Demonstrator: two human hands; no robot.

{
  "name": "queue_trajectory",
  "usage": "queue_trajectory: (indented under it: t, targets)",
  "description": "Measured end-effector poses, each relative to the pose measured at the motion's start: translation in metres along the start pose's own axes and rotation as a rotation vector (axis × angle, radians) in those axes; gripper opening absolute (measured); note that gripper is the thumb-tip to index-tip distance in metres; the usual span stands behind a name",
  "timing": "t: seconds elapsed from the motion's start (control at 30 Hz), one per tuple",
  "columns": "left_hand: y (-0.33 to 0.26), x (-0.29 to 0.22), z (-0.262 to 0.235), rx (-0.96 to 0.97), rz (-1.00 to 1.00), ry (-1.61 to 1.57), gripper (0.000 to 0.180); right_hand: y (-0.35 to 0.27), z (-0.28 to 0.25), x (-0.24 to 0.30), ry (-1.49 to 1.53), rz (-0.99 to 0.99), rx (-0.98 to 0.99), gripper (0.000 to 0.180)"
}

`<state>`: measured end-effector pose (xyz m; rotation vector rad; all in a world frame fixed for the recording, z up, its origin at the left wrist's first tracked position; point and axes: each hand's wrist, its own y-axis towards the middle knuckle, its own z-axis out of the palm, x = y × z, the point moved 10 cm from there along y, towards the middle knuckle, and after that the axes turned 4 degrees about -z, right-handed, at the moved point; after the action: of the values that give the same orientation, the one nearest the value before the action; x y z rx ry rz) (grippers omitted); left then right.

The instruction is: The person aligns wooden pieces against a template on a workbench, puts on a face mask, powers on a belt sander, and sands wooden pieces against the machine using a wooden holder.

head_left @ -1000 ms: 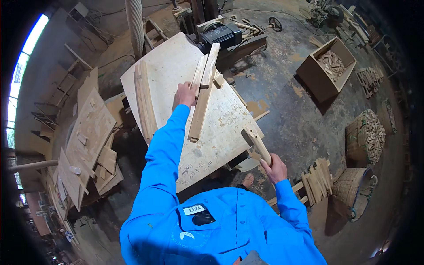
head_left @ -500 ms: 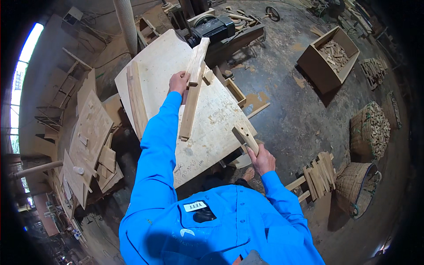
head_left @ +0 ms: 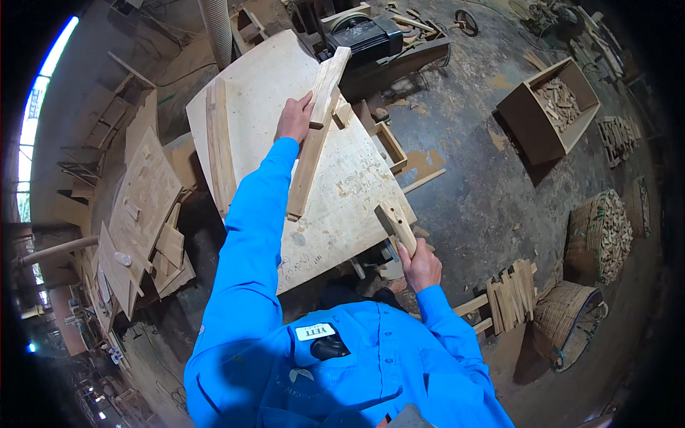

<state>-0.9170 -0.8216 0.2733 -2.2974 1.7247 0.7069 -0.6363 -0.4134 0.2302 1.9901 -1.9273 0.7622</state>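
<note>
My left hand (head_left: 294, 118) reaches far across a pale, angled tabletop (head_left: 342, 187). Its fingers are closed on the near end of a shaped wooden piece (head_left: 330, 80), which lies against a long wooden bar (head_left: 309, 175) on the tabletop. A small wood block (head_left: 342, 114) sits just right of that bar. Beside the table's near right corner, my right hand (head_left: 422, 267) is wrapped round the lower end of another wooden piece (head_left: 397, 222). That piece is tilted, and dark holes show in its face. My left fingertips are partly hidden.
A wooden strip (head_left: 220, 143) lies along the table's left side. Beyond the far edge stands a black motor (head_left: 365, 39). At right are a box of offcuts (head_left: 526, 118), a filled basket (head_left: 589, 239), another basket (head_left: 567, 314) and stacked slats (head_left: 510, 296). Boards (head_left: 146, 192) lean at left.
The whole view has shifted a little. My left hand and its wooden piece are slightly farther away along the bar. My right hand keeps its grip, the wrist slightly nearer me.
</note>
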Motion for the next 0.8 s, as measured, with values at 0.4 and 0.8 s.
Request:
queue_trajectory:
  t: [0.4,0.8]
  targets:
    - [0.064,0.027,-0.003,0.042,0.032,0.024,0.039,0.05,0.006,0.041,-0.028,0.005,0.031,0.045]
    - [0.108,0.037,-0.004,0.05,0.022,0.063,0.04,0.089,0.008,0.067,-0.035,0.024,-0.004,0.048]
